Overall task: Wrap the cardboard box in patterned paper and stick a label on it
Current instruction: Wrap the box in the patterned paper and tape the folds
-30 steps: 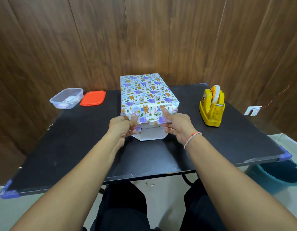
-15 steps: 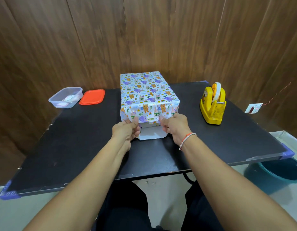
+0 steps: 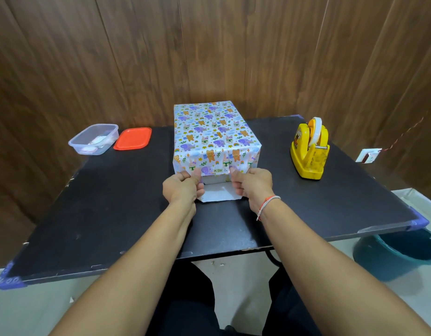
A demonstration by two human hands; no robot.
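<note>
The box (image 3: 210,134) stands in the middle of the black table (image 3: 112,209), its top and sides covered in white paper printed with bears and elephants. On its near end the top flap is folded down. A white bottom flap (image 3: 218,194) lies flat on the table toward me. My left hand (image 3: 183,187) pinches the folded paper at the near left corner. At the near right corner my right hand (image 3: 252,183), with a red thread on its wrist, pinches the paper too.
A yellow tape dispenser (image 3: 310,151) stands to the right of the box. At the back left sit a clear plastic container (image 3: 94,139) with small items and its orange lid (image 3: 133,138). A teal bucket (image 3: 398,253) is on the floor under the table's right corner.
Both hands have stayed at the near end of the box, shifting slightly closer together as they press the side folds in. The box has not moved.
</note>
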